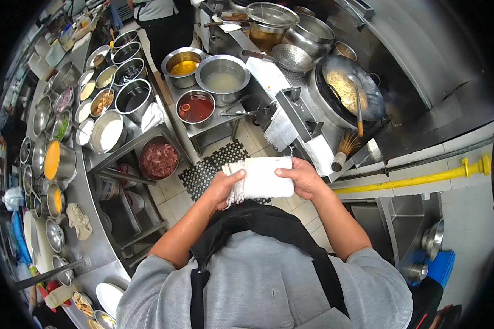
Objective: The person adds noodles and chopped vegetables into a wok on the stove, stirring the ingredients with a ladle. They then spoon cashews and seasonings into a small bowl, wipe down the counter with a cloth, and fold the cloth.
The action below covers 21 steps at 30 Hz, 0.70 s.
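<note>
A folded white towel (268, 176) is held level in front of my apron, gripped at both ends. My left hand (228, 187) is closed on its left end, where the cloth is bunched in folds, with the thumb on top. At the opposite end, my right hand (304, 179) pinches the flat part, thumb over the upper face and fingers underneath. Beyond the towel, to the right, noodles (343, 92) lie in a steaming wok (371, 93) with a long-handled utensil (359, 107) resting in it.
A bamboo brush (344, 149) lies near the stove edge. Ahead stand pots of red liquid (196, 108), cloudy liquid (223, 81) and yellow oil (183, 67). On the left, a steel counter (99, 216) carries several ingredient bowls; a bowl of raw meat (159, 158) sits lower. Another person (162, 27) stands beyond.
</note>
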{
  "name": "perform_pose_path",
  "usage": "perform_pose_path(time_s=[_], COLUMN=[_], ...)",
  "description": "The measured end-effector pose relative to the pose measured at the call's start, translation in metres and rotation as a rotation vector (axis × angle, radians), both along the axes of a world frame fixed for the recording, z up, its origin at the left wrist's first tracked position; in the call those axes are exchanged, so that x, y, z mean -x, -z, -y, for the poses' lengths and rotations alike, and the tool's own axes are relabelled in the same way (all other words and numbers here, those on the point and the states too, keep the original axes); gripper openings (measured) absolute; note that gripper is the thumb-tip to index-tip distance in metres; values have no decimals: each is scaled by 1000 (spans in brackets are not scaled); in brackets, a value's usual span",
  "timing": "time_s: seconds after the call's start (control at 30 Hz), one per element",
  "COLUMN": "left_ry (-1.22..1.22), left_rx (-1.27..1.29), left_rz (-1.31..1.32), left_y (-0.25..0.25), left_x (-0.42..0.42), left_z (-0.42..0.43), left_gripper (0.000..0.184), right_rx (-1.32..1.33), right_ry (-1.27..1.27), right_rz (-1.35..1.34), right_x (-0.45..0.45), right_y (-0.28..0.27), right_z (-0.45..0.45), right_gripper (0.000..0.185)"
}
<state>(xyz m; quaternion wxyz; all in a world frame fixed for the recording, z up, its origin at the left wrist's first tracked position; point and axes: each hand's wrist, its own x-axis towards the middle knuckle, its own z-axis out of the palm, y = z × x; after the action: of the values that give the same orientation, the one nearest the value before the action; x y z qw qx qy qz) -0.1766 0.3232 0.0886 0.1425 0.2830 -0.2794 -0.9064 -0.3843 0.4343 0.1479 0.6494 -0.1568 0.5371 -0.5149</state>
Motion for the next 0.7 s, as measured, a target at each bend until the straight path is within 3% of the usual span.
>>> perform_pose_path(time_s=[0.03,0.1,0.17,0.23,0.27,0.3,0.37,0.5,0.57,0.7], left_ry=[3,40,60,-35,-15,-15,49,58,14,84], left_rx=[-1,281,346,-60,-252,-253,-118,-115,30,334], left_rz=[-4,118,196,101,22,19,9,62,148,230], left_y=[2,4,6,19,25,24,21,17,21,-6], left_x=[2,2,1,-1,-3,-5,-7,-4,4,11], left_z=[0,0,0,1,1,1,-1,3,3,4], left_gripper=[44,45,43,37,39,39,42,40,34,25], right_rx=[-1,-68,-51,-27,-28,-66,-107,-54,0,68], right_ry=[3,69,75,194,190,171,163,86,93,42], right_rz=[-4,-264,-247,57,54,43,29,-157,-263,-183], right_x=[1,-2,-5,-14,-13,-11,-11,-17,-17,-46], right_y=[7,20,28,14,13,12,13,9,18,-1], right_z=[-1,0,-1,2,3,4,1,-2,-3,-2], right_gripper=[42,37,34,34,34,34,33,34,32,31])
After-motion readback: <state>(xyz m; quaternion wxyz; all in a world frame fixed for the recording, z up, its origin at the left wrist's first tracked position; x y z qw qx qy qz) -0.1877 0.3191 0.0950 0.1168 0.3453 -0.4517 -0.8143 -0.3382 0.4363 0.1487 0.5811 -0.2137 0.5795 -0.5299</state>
